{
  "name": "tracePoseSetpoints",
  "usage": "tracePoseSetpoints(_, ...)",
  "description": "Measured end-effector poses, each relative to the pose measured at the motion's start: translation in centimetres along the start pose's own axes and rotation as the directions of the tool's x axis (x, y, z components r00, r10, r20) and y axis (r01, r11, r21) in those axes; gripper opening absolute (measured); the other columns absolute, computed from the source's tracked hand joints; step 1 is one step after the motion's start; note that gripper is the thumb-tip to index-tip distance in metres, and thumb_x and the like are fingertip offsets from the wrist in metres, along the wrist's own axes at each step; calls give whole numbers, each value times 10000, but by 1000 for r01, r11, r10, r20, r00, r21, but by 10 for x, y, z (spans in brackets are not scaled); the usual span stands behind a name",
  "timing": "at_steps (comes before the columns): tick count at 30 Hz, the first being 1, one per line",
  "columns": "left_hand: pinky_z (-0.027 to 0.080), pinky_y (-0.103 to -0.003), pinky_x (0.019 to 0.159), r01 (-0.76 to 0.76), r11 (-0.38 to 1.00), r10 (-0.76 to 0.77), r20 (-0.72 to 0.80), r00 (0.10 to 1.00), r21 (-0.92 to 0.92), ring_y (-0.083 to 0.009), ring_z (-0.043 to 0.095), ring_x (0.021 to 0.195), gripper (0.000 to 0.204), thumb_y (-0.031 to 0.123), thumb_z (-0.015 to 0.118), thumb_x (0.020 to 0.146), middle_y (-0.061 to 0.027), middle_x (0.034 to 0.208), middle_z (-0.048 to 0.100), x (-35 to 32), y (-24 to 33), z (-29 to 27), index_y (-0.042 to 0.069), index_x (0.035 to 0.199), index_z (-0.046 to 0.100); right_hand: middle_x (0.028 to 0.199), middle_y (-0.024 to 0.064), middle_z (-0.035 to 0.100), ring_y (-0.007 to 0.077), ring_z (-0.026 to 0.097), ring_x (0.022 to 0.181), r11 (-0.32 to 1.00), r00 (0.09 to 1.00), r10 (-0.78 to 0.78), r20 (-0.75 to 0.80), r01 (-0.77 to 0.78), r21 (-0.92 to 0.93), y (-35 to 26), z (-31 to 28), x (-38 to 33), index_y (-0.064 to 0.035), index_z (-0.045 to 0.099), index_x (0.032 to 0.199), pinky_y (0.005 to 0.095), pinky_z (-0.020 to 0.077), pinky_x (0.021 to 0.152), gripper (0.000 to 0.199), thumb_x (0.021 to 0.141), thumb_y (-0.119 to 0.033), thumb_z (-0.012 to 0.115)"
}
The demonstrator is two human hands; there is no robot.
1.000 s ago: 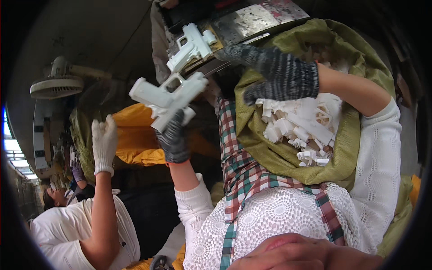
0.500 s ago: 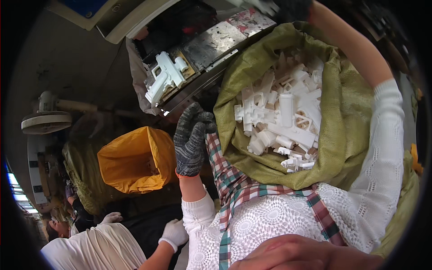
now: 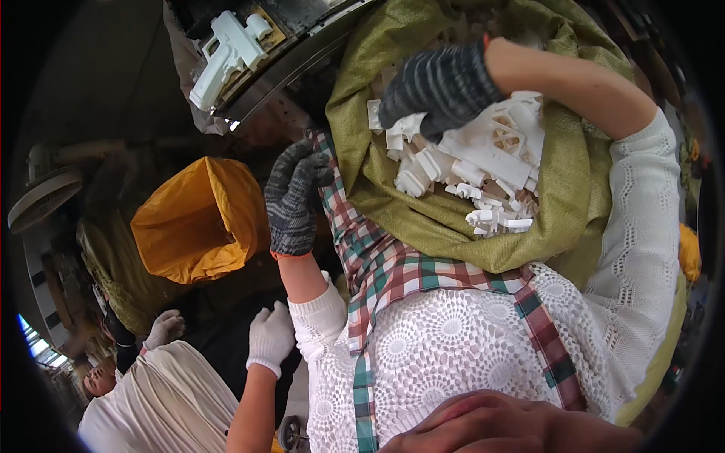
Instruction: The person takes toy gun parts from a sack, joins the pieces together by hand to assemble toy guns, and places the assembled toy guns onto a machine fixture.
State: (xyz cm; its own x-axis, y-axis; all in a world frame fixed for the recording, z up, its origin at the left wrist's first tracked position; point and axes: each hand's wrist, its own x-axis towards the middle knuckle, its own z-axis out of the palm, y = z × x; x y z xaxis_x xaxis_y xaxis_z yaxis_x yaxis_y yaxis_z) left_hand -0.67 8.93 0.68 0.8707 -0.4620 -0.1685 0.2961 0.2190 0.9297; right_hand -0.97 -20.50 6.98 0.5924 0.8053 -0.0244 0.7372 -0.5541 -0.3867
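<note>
Right hand [image 3: 442, 87], dark knit glove, grip curled down onto the pile of white plastic parts [image 3: 483, 162] inside the green woven sack [image 3: 453, 226]; whether it actually clutches a piece, cannot tell. Left hand [image 3: 293, 198], same kind of glove, fingers loosely bent, grip empty, held against the sack's left edge by the plaid apron [image 3: 377, 264]. Above left, a white moulded part [image 3: 226, 54] lies on the machine tabletop [image 3: 294, 53]. Yellow bag [image 3: 196, 223] left of the left hand. Lower left, a co-worker's white-gloved hand [image 3: 270, 337].
</note>
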Motion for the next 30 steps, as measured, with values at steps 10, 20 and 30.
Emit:
tracePoseSetpoints(10, 507, -294, 774, 47, 999, -47, 36, 998, 6, -170, 612, 844, 357, 152, 590, 877, -104, 964, 624, 6, -21, 7, -26, 1176, 509, 1036, 159, 607, 299, 599, 945, 937, 847, 254, 467, -97, -335, -5, 18, 47, -62, 559, 1146, 369, 477, 800, 357, 803, -158, 576)
tracePoseSetpoints(20, 375, -395, 939, -496, 636, 433, 258, 863, 591, -277, 580, 953, 607, 207, 743, 696, -142, 1052, 595, 23, 2, 57, 14, 1215, 493, 1128, 131, 582, 263, 591, 991, 894, 939, -79, -335, -82, -440, -30, -52, -5, -76, 565, 1147, 349, 467, 858, 378, 778, -135, 626)
tracePoseSetpoints(30, 481, -325, 831, -392, 125, 596, 247, 764, 911, -271, 625, 927, 446, 97, 667, 682, -160, 1017, 625, 16, 4, 62, 7, 1110, 580, 1136, 153, 575, 275, 574, 1016, 951, 930, 181, -321, -249, -183, -49, -21, -8, -22, 532, 1167, 349, 456, 861, 546, 723, -283, 713)
